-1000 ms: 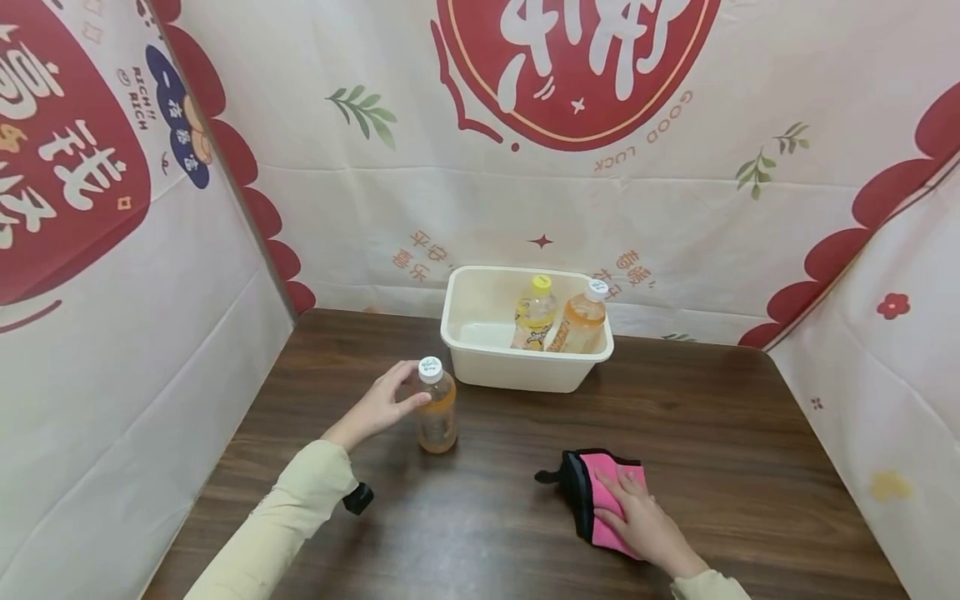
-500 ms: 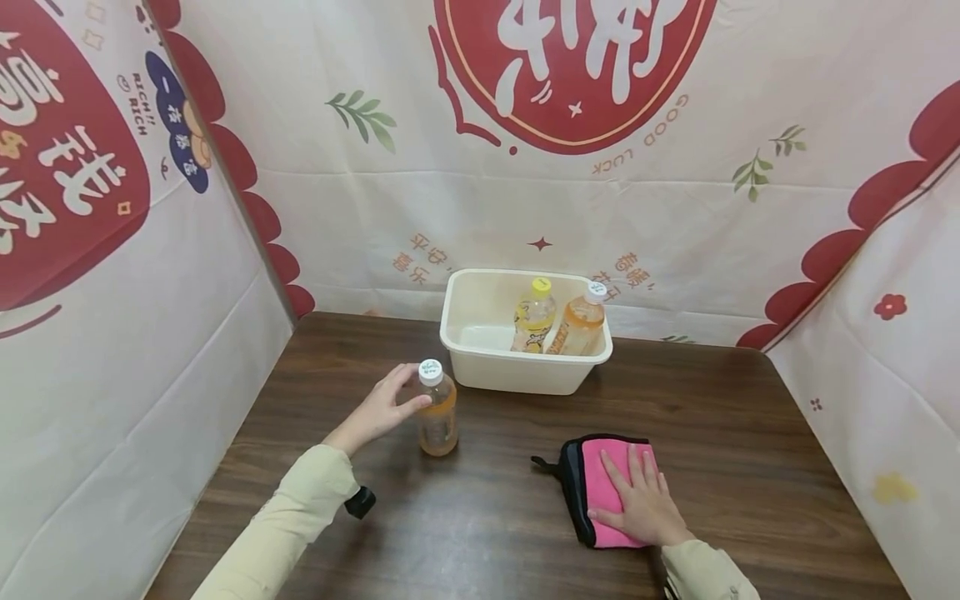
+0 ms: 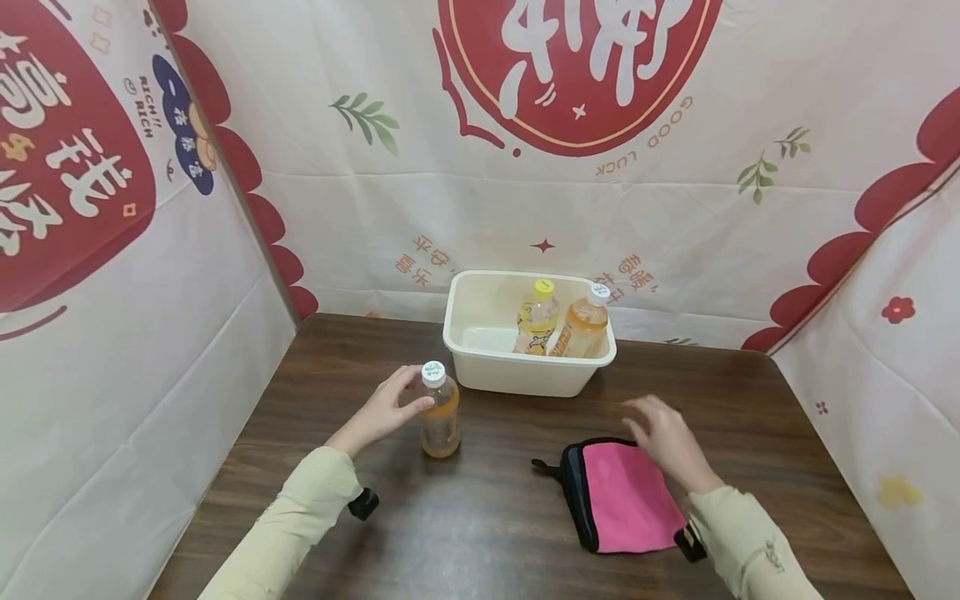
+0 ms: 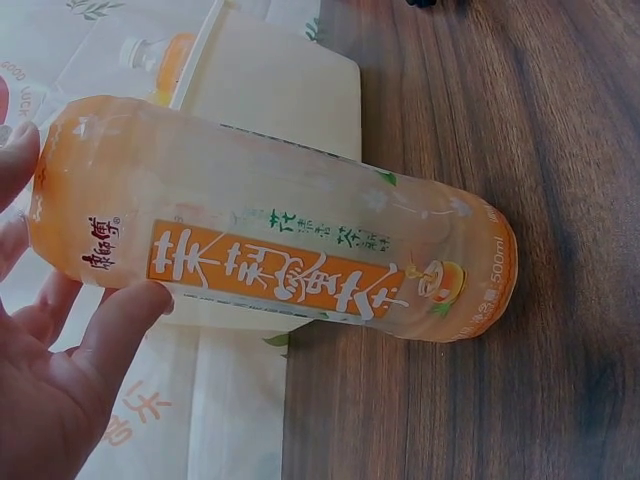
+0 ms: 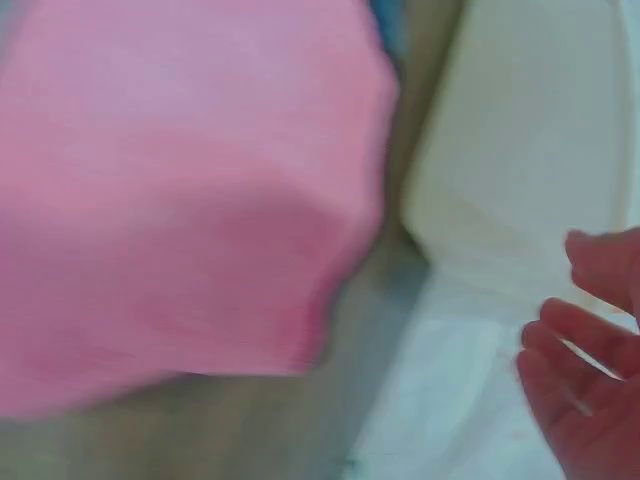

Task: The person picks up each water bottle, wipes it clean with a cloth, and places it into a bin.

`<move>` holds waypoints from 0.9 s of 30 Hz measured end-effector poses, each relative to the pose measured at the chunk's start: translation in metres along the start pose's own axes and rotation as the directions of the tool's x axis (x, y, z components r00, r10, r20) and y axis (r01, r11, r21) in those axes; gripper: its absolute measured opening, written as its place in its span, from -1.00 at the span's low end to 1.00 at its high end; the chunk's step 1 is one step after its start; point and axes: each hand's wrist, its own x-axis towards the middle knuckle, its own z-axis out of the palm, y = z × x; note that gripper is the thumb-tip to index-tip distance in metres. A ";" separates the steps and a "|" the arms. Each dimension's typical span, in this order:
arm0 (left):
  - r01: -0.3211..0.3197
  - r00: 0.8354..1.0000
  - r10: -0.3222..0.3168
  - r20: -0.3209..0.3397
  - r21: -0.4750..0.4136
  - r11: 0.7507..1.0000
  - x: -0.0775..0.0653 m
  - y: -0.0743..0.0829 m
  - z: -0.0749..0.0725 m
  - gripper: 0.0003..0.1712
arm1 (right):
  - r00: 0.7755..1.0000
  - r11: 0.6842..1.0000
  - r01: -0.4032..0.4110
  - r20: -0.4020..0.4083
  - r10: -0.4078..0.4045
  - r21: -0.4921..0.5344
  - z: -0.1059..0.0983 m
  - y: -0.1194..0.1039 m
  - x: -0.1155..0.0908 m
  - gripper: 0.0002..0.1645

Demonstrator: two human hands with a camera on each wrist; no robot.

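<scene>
A clear tea bottle with an orange label and white cap point(image 3: 441, 427) stands upright on the table, left of centre. My left hand point(image 3: 381, 413) grips it near the shoulder, thumb on the near side; the left wrist view shows the bottle label point(image 4: 280, 265) facing the camera. A pink cloth with black edging point(image 3: 633, 504) lies folded on the table at the right, a dark fold and loop on its left side. Above its far right corner hovers my right hand point(image 3: 671, 442), fingers loosely bent and holding nothing. The right wrist view is blurred, with the pink cloth point(image 5: 180, 200) beside the hand.
Behind the held bottle, a cream plastic bin point(image 3: 517, 375) stands against the patterned cloth backdrop point(image 3: 360, 250). Inside its right half lean a yellow-capped bottle point(image 3: 537, 321) and a white-capped orange-label bottle point(image 3: 583, 327). Fabric walls enclose both sides of the dark wooden table point(image 3: 495, 533).
The right hand smoothed the pink cloth flatter, then lifted off it and moved away toward the back of the table. My left hand and the bottle have stayed in place.
</scene>
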 end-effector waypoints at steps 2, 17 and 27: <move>0.015 1.000 -0.015 0.000 0.005 1.000 0.000 -0.001 0.000 -0.50 | 0.999 1.000 0.010 -0.053 -0.010 -0.012 -0.005 -0.003 0.020 -0.76; 0.022 1.000 -0.022 -0.020 -0.016 1.000 0.000 0.020 -0.002 -0.51 | 0.996 1.000 0.002 -0.089 -0.003 -0.019 0.003 -0.012 0.083 -0.91; -0.021 0.974 0.009 -0.227 -0.052 0.998 0.012 0.045 -0.019 -0.59 | 0.998 1.000 -0.014 -0.069 0.013 -0.015 0.003 -0.013 0.085 -0.91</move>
